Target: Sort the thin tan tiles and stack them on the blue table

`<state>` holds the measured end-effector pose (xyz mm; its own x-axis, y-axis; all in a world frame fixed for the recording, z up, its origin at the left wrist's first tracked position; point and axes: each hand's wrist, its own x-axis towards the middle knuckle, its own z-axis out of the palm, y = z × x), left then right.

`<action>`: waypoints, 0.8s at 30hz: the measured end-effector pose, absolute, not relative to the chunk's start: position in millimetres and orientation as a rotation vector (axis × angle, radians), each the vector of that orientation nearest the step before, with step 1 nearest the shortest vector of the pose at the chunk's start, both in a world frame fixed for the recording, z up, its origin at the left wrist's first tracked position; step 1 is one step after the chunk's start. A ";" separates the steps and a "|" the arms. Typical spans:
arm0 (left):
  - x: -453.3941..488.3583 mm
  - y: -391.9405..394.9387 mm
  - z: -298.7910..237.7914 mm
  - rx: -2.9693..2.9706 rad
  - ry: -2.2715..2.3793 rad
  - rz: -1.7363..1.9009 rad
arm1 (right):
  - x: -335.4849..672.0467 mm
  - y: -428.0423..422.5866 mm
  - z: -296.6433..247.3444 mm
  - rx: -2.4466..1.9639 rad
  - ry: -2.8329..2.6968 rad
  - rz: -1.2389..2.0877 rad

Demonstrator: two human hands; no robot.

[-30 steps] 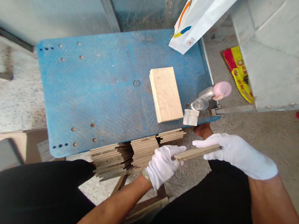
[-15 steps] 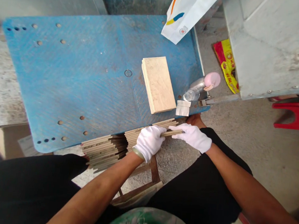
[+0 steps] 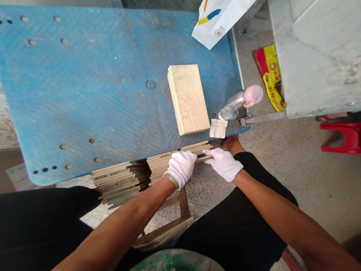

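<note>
My left hand [image 3: 182, 167], in a white glove, is closed over the right part of a row of thin wooden boards [image 3: 156, 167] just below the table's near edge. My right hand [image 3: 225, 164], also white-gloved, pinches the right end of a thin board [image 3: 202, 158] between thumb and fingers. That board's left end runs under my left hand, whose fingertips are partly hidden. More boards [image 3: 195, 146] lie edge-up behind both hands. Farther left stands another row of thin boards [image 3: 117, 182], darker and greyish. On the table rests a neat stack of pale boards [image 3: 189, 100].
The blue plastic table [image 3: 76, 97] bears a white paper bag [image 3: 217, 22], a pink-capped bottle [image 3: 249, 95], a clear cup [image 3: 229, 112] and a small white packet [image 3: 218, 128]. A metal panel [image 3: 326, 55] and a red stool [image 3: 341, 137] stand at the right.
The view has shifted so the table sits slightly farther left and higher. My right hand has come a little closer to my left hand, still at the board's end.
</note>
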<state>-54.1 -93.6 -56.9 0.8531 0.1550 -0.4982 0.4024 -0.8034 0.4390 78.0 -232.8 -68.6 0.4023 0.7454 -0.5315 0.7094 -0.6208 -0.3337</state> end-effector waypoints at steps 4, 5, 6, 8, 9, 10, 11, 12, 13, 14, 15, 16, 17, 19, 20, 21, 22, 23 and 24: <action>-53.3 -94.6 -58.2 2.526 0.338 -0.643 | 77.6 -232.3 -68.3 -2.584 -1.240 0.996; -53.7 -95.0 -59.2 2.539 0.326 -0.645 | 78.5 -231.4 -66.8 -2.571 -1.197 0.969; -54.3 -95.3 -60.4 2.551 0.317 -0.644 | 80.1 -230.4 -64.9 -2.547 -1.150 0.932; -56.2 -95.8 -63.5 2.568 0.294 -0.626 | 86.1 -227.8 -60.6 -2.495 -1.014 0.831; -57.4 -96.0 -65.3 2.571 0.275 -0.604 | 90.5 -226.4 -58.7 -2.475 -0.920 0.789; -58.6 -96.1 -67.4 2.572 0.254 -0.574 | 95.7 -224.9 -57.1 -2.460 -0.810 0.762; -59.9 -96.1 -69.5 2.570 0.238 -0.546 | 101.4 -223.3 -55.8 -2.444 -0.689 0.746; -61.3 -96.0 -71.3 2.565 0.229 -0.518 | 107.2 -221.4 -54.8 -2.424 -0.574 0.739; -62.6 -95.7 -72.7 2.555 0.228 -0.491 | 112.8 -219.0 -53.9 -2.399 -0.473 0.726; -64.0 -95.3 -73.1 2.539 0.244 -0.464 | 117.9 -216.1 -52.9 -2.373 -0.395 0.709; -65.2 -94.5 -72.2 2.517 0.273 -0.436 | 122.2 -212.6 -51.8 -2.355 -0.344 0.678; -66.3 -93.3 -69.9 2.487 0.313 -0.398 | 125.5 -208.5 -50.4 -2.347 -0.320 0.642; -67.1 -91.5 -66.1 2.450 0.359 -0.345 | 127.9 -203.8 -48.8 -2.349 -0.322 0.606; -67.2 -86.0 -55.7 2.358 0.478 -0.191 | 129.9 -193.4 -45.4 -2.360 -0.390 0.563; -66.2 -82.2 -50.2 2.297 0.546 -0.095 | 129.9 -188.3 -44.0 -2.364 -0.442 0.553; -64.2 -77.6 -45.6 2.223 0.626 0.005 | 129.6 -183.4 -43.2 -2.373 -0.499 0.553; -61.4 -72.4 -42.4 2.136 0.712 0.094 | 129.1 -179.1 -43.1 -2.388 -0.553 0.562; -57.8 -66.8 -41.0 2.041 0.799 0.161 | 128.6 -175.5 -43.8 -2.407 -0.601 0.578; -53.6 -61.0 -41.4 1.942 0.886 0.199 | 128.1 -172.4 -45.3 -2.428 -0.642 0.601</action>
<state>-53.6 -61.0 -41.4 0.7234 0.6552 -0.2178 0.4994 -0.2786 0.8203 128.1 -172.4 -45.3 0.7857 0.5554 -0.2725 0.3086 -0.7336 -0.6055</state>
